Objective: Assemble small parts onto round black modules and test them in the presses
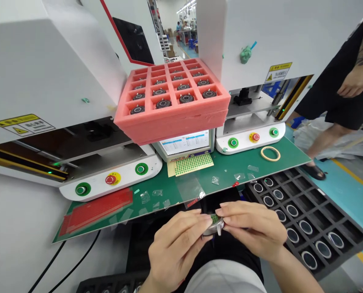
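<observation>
light grey shirt cloth (226, 278) lies nearest the head camera, on the near side of the green bench (235, 167). between it and the bench's front edge, the left hand (177, 246) and right hand (254, 228) meet around a round metal piece (214, 229). the left fingers are closed on its left side, the right fingers pinch its right side; a green patch shows on top and a small metal tab juts toward the camera.

on the bench, red strips (97, 212) lie at its left end, a sheet of green dots (196, 164) at its back middle, and a tan ring (270, 154) toward its right end. a pink foam tray (175, 126) of round dark parts stands above its back edge. right of the bench and lower, a black tray (323, 221) holds silver-rimmed discs. past its right end stands another person (355, 83).
</observation>
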{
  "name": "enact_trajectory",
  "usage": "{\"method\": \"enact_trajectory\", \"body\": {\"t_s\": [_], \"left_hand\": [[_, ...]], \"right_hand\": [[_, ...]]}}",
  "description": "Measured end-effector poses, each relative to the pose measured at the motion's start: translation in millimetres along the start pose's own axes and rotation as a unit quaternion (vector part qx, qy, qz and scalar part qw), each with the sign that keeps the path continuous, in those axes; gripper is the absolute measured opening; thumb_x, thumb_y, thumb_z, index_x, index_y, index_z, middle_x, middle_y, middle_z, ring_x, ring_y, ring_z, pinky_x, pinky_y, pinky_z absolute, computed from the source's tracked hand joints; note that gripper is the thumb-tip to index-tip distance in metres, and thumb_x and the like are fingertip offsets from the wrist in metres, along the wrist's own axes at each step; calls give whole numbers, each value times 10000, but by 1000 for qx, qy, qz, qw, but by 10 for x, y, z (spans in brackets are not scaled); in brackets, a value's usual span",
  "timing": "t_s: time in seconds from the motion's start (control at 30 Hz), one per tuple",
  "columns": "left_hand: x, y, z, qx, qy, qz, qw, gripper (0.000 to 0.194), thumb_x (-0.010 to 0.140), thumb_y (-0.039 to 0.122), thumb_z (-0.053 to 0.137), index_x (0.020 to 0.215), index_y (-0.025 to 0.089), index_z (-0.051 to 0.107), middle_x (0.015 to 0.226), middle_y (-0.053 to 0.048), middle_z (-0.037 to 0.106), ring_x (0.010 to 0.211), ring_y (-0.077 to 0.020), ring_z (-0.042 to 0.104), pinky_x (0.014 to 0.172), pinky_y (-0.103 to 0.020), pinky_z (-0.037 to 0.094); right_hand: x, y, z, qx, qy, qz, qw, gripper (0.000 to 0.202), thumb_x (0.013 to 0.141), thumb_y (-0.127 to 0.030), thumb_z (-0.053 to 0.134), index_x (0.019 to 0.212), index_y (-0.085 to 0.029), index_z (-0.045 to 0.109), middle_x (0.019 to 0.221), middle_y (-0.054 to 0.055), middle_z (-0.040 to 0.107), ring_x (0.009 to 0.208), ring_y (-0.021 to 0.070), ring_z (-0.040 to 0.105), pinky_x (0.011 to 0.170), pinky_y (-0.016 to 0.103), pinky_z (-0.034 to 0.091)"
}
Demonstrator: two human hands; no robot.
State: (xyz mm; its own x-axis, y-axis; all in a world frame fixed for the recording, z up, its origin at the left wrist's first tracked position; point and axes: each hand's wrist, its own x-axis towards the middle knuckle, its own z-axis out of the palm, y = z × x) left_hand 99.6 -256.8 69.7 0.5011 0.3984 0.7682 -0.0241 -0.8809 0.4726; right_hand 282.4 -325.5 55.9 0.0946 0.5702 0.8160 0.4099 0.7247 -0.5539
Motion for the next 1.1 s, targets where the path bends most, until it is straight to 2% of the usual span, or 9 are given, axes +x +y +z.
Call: {"method": "enact_trajectory", "body": {"t_s": [0.1, 0.2, 0.37, 0.53, 0.67, 0.87, 0.93, 1.0, 1.1], "left_hand": [[-4, -5, -5, -9, 1, -1, 1000, 182, 887, 33, 633, 1048, 96, 689, 973, -46, 727, 1003, -131, 684, 945, -232, 566], [-8, -26, -21, -25, -11, 1, 1000, 150, 899, 51, 626, 1029, 94, 688, 956, -41, 727, 967, -119, 689, 942, -228, 572], [-24, -75, -31, -35, -37, -5, 999, 183, 884, 42, 643, 1054, 95, 687, 985, -47, 735, 947, -125, 694, 959, -266, 576], [-22, -68, 2, -1, -19, -4, 1000, 182, 893, 44, 632, 1056, 100, 691, 968, -46, 742, 983, -124, 693, 970, -237, 559], [1, -71, 14, 17, 0, 1, 1000, 170, 889, 41, 634, 1036, 104, 692, 941, -45, 745, 951, -126, 704, 933, -231, 572], [29, -82, 38, 37, 0, 12, 999, 133, 896, 58, 623, 994, 102, 701, 907, -55, 748, 898, -138, 713, 896, -242, 584], [-10, -91, 51, 58, 22, -7, 998, 164, 879, 49, 639, 1015, 109, 708, 903, -54, 750, 876, -145, 713, 851, -241, 594], [-65, -124, 25, 95, 79, -43, 991, 234, 837, 19, 672, 1038, 131, 718, 906, -44, 751, 833, -147, 711, 784, -237, 599], [-20, -239, -145, 155, 163, -89, 970, 323, 788, 9, 715, 1055, 191, 733, 908, -16, 753, 769, -141, 699, 692, -228, 589]], "right_hand": [[-5, 12, 5, -1, 11, -9, 1000, 162, 824, -14, 680, 962, -96, 701, 884, 131, 779, 863, 210, 763, 831, 327, 649], [25, 28, -38, 34, -23, 3, 999, 71, 845, -59, 682, 905, -97, 690, 845, 129, 768, 815, 195, 754, 824, 337, 646], [78, 21, -87, 41, -78, 26, 996, 38, 879, -86, 640, 857, -103, 667, 821, 133, 740, 770, 164, 722, 659, 246, 616], [-12, 47, -7, 10, -31, 21, 999, 57, 884, -81, 619, 888, -130, 648, 857, 137, 747, 776, 168, 725, 655, 258, 615], [-67, 95, 53, 42, 29, 46, 998, 277, 863, -79, 671, 1128, -141, 624, 882, 128, 769, 805, 187, 750, 687, 288, 636], [16, 66, 44, -40, 1, -8, 999, 101, 876, -31, 609, 911, -102, 673, 829, 141, 766, 842, 186, 760, 728, 235, 631], [11, 51, 37, -94, -9, -34, 995, 102, 882, -31, 588, 897, -98, 664, 880, 161, 767, 876, 183, 755, 766, 239, 627], [-17, 48, 26, -149, -5, -65, 987, 105, 876, -29, 578, 890, -100, 655, 960, 184, 762, 925, 190, 745, 800, 262, 623], [-86, 84, 5, -182, 12, -59, 981, 109, 876, -36, 573, 890, -120, 642, 990, 171, 761, 901, 182, 741, 771, 269, 621]]}}
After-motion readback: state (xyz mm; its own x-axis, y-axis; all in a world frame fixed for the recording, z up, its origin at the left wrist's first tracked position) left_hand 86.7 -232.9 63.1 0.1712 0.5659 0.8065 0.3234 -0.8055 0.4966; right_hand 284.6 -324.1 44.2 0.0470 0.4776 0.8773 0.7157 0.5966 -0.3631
